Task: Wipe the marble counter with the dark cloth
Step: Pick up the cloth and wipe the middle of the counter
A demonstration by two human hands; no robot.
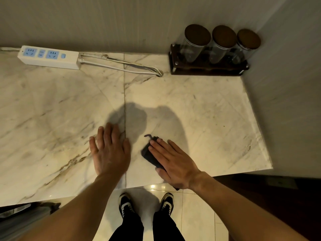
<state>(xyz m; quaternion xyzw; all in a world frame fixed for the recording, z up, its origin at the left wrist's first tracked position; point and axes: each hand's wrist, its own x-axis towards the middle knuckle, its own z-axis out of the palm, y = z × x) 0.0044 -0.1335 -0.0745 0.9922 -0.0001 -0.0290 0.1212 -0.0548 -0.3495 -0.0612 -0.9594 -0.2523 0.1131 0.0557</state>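
The marble worktop (52,110) fills most of the frame, pale with grey and brown veins, and a straight seam runs down it near the middle. The right hand (173,162) lies flat on the dark cloth (149,153) in the lower centre, fingers stretched out and palm pressing down rather than curled around it. The cloth shows as a small folded shape under and to the left of the fingers, with a thin dark loop sticking out at its upper end. It sits close to the near edge of the worktop, just right of the seam.

The left hand (110,150) rests open and flat on the bare marble just left of the seam, fingers spread, holding nothing. The two hands are near each other but apart, and their shadows fall on the stone above them.

In the upper left of the frame a white power strip (49,57) with blue sockets lies against the wall, its cables (125,66) trailing to the right across the seam. In the upper right corner a dark wooden rack (206,69) holds three clear jars (220,44) with brown lids, side by side.

At the bottom centre, two dark shoes (126,204) with white laces stand on a glossy tiled floor (194,214).
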